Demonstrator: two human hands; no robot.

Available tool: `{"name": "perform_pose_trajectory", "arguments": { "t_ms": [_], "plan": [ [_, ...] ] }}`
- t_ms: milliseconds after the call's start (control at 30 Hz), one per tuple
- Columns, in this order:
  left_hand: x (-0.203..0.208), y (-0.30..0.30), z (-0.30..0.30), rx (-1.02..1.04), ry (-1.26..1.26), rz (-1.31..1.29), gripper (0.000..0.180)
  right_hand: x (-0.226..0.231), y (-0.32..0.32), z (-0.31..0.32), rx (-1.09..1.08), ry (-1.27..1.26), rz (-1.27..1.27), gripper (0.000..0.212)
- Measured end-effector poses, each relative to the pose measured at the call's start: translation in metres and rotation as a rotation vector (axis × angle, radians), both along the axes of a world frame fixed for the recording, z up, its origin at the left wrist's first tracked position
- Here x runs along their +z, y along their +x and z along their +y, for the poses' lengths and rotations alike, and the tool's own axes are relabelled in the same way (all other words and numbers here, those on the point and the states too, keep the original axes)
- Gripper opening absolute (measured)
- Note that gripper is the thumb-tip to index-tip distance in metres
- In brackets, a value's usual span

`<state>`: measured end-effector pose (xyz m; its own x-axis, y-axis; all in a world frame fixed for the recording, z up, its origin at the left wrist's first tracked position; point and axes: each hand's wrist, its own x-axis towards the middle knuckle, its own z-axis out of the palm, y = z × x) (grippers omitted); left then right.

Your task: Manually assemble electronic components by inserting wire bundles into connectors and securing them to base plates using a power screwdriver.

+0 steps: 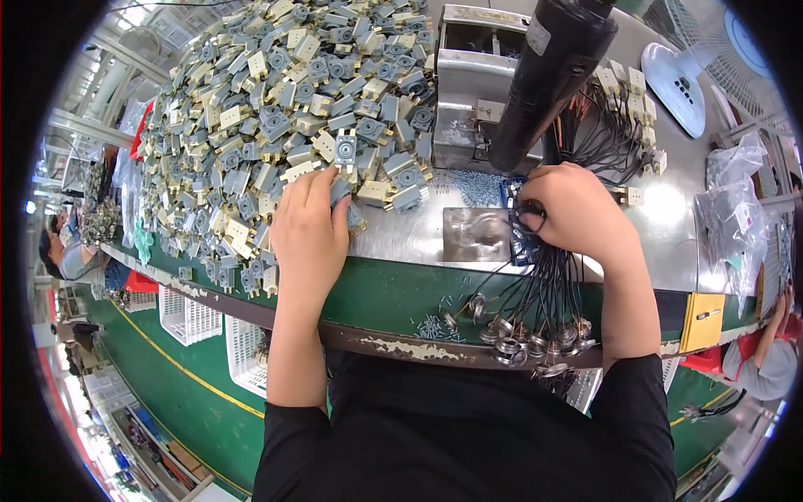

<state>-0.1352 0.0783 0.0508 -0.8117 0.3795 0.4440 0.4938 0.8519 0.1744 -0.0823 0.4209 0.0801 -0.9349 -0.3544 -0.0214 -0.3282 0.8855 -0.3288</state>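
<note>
At the near edge of a large heap of grey and cream plug-like housings (pixel 276 121), my left hand (pixel 308 222) reaches in with its fingers stretched out and thumb apart. One grey housing with a round centre (pixel 345 151) stands just beyond the fingertips; whether they touch it is unclear. My right hand (pixel 577 205) is closed in a pinch on black cables (pixel 548 266) at a blue holder (pixel 525 247), fingertips partly hidden. The cables run down to several round metal fittings (pixel 535 341) at the bench's front edge.
A black cylindrical tool (pixel 556 79) slants over a metal fixture (pixel 468 146). Small screws lie beside it (pixel 477 188) and near the front edge (pixel 435 328). Behind my right hand are wired cream plugs (pixel 631 96). A fan (pixel 677 88) and plastic bag (pixel 736 213) stand right.
</note>
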Motion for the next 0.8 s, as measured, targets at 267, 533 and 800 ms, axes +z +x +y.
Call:
{"name": "perform_pose_trajectory", "arguments": {
  "t_ms": [267, 533, 800],
  "plan": [
    [-0.007, 0.011, -0.018, -0.091, 0.769, -0.389, 0.036, -0.014, 0.001, -0.007, 0.064, 0.06, 0.034, 0.005],
    [0.014, 0.028, 0.016, -0.355, 1.421, -0.981, 0.057, -0.009, 0.005, -0.008, 0.045, 0.048, 0.053, 0.004],
    [0.018, 0.039, 0.024, -0.442, 1.317, -0.994, 0.061, 0.012, 0.001, -0.004, -0.004, -0.272, 0.013, 0.008]
  ]
}}
